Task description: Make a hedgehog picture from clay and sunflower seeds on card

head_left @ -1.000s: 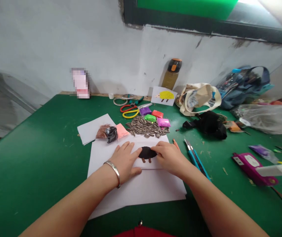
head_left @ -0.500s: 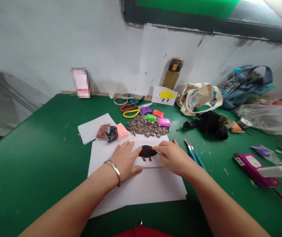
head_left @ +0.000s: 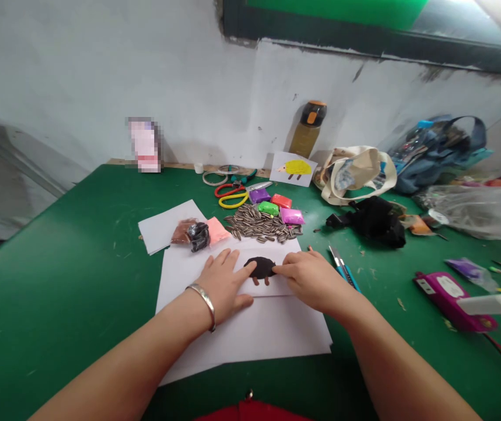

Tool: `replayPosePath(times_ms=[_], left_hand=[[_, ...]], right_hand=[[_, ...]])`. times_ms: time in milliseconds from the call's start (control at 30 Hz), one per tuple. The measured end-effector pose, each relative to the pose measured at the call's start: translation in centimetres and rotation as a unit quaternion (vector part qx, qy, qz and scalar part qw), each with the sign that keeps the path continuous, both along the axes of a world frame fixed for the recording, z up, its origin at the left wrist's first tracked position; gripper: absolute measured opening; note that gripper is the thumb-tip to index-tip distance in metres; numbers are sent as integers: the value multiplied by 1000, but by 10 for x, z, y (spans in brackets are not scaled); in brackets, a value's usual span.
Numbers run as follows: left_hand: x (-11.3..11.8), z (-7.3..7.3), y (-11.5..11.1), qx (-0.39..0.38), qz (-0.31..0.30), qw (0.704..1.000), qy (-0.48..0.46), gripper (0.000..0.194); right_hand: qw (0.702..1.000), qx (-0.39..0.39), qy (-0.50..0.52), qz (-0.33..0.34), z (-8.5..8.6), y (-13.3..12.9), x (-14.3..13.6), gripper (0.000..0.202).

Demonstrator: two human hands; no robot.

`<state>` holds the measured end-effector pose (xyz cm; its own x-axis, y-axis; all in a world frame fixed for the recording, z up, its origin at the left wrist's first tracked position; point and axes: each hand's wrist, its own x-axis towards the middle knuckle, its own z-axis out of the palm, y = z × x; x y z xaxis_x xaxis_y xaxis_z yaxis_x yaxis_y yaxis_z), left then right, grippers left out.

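Note:
A black clay oval (head_left: 259,267) with two short brown legs lies on a small white paper, on top of larger white sheets (head_left: 250,333). My left hand (head_left: 224,283), with a silver bangle at the wrist, lies spread on the paper; its index fingertip touches the oval's left side. My right hand (head_left: 309,278) reaches in from the right, its index finger stretched out to the oval's right edge and its other fingers bent. Neither hand grips anything. Behind them lie a heap of sunflower seeds (head_left: 256,223), a black clay pack (head_left: 199,236) and a peach clay pack (head_left: 217,231).
A utility knife (head_left: 343,269) lies right of the papers. Farther back are scissors (head_left: 234,199), coloured clay packs (head_left: 282,201), a hedgehog picture (head_left: 294,169) and a bottle (head_left: 307,131). Bags (head_left: 358,175) and a magenta device (head_left: 454,301) occupy the right side.
My left index fingertip has slid a little farther onto the black oval. My right index fingertip has shifted slightly down along its right edge.

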<state>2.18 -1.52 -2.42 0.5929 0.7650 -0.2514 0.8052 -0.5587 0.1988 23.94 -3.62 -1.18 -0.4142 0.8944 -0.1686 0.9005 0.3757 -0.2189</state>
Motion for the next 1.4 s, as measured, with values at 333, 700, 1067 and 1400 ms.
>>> replayPosePath(times_ms=[333,700,1067,1400], left_hand=[[3,3,-1,-22,12,1000,16,68],[2,4,-3,-21,2,1000,5,75],[-4,6,1,-39,-9,999,1,83],[-2,7,1,-40,-5,999,16,75]], right_hand=[[999,24,-41,9,-3,-2,-7,42],[999,30,-43,-7,-8,1,-9,47],[997,71,-15,36,0,-12,-23,43],[994,77,-10,80,-7,-12,-24,42]])
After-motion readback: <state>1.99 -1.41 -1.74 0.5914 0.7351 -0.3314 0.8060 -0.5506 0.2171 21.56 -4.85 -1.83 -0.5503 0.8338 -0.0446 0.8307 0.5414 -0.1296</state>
